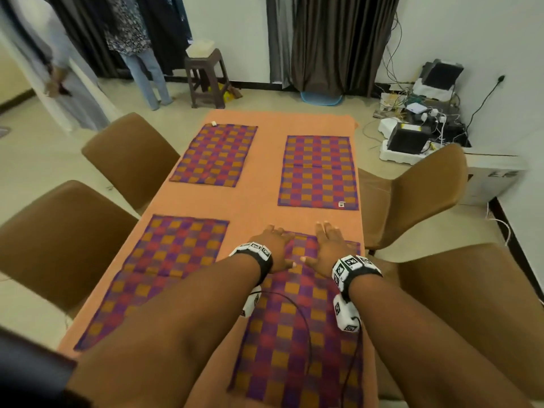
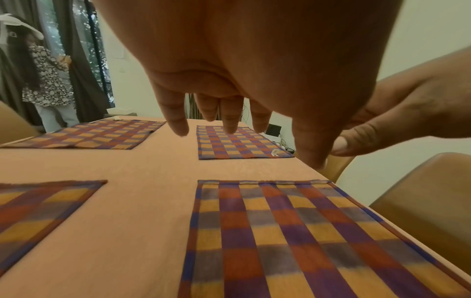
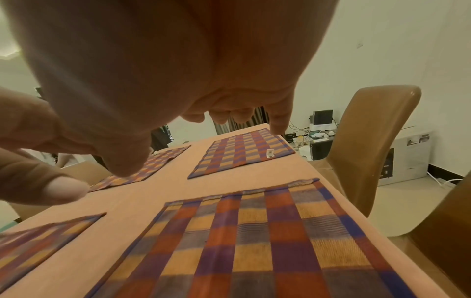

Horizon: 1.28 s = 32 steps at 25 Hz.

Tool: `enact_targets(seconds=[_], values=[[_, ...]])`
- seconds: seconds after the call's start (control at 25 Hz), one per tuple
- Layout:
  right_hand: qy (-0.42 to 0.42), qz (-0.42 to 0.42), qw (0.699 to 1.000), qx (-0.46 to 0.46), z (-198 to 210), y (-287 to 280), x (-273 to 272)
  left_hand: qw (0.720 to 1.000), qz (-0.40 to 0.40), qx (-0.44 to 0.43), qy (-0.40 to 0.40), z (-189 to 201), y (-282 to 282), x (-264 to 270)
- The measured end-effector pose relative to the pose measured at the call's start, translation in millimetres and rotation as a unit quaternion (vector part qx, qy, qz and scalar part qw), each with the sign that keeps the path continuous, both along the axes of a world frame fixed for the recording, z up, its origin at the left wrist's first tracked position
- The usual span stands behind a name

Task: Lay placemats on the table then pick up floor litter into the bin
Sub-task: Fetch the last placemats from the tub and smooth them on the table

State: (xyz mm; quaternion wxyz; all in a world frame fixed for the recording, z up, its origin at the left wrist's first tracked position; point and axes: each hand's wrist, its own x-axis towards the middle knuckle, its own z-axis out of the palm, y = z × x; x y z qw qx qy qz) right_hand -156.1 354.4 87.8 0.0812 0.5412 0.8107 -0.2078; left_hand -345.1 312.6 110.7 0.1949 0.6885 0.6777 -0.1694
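Observation:
Four checked purple, red and orange placemats lie flat on the orange-clothed table (image 1: pixel 256 207). They are the far left mat (image 1: pixel 215 154), the far right mat (image 1: pixel 318 172), the near left mat (image 1: pixel 159 275) and the near right mat (image 1: pixel 294 334). My left hand (image 1: pixel 273 245) and right hand (image 1: pixel 326 248) are side by side over the far edge of the near right mat (image 2: pixel 293 231), fingers straight and spread, holding nothing. In the wrist views both palms hover just above that mat (image 3: pixel 254 242). No bin or litter is clearly in view.
Brown chairs stand on both sides: left (image 1: pixel 129 154) (image 1: pixel 59 240), right (image 1: pixel 412 195) (image 1: pixel 471 319). Beyond the table are a dark stool (image 1: pixel 207 78) with something yellow (image 1: pixel 226 95) on the floor beside it, two people (image 1: pixel 141 54) at the back left, and boxes with cables (image 1: pixel 418 122) on the floor at the right.

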Motion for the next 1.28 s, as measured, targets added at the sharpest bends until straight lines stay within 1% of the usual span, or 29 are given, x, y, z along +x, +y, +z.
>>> enact_targets(seconds=[0.12,0.24,0.4,0.56,0.68,0.8,0.92,1.04,1.12,1.28], values=[[0.008,-0.001,1.000,-0.009,4,-46,-5,1.000,0.022,-0.005,-0.013,-1,-55,-2],[-0.008,-0.015,1.000,-0.009,14,-84,-15,0.998,0.050,0.001,-0.037,0,-98,-14],[-0.008,-0.019,1.000,0.001,22,-124,-28,0.996,0.067,0.030,-0.057,4,-135,-34],[-0.029,-0.010,0.999,0.037,23,-152,-59,0.993,0.064,0.059,-0.084,12,-160,-73],[-0.030,0.005,0.998,0.062,23,-180,-106,0.990,0.060,0.085,-0.099,15,-192,-121],[-0.043,0.040,0.995,0.087,18,-223,-171,0.983,0.084,0.107,-0.124,4,-246,-192],[-0.065,0.082,0.992,0.068,4,-269,-240,0.981,0.124,0.098,-0.111,-21,-310,-270],[-0.075,0.124,0.989,0.040,-4,-303,-304,0.976,0.169,0.084,-0.111,-39,-359,-331],[-0.054,0.174,0.983,0.031,-3,-318,-342,0.970,0.195,0.092,-0.113,-47,-379,-359],[-0.011,0.251,0.968,0.027,-3,-325,-402,0.960,0.226,0.107,-0.126,-48,-396,-389]])
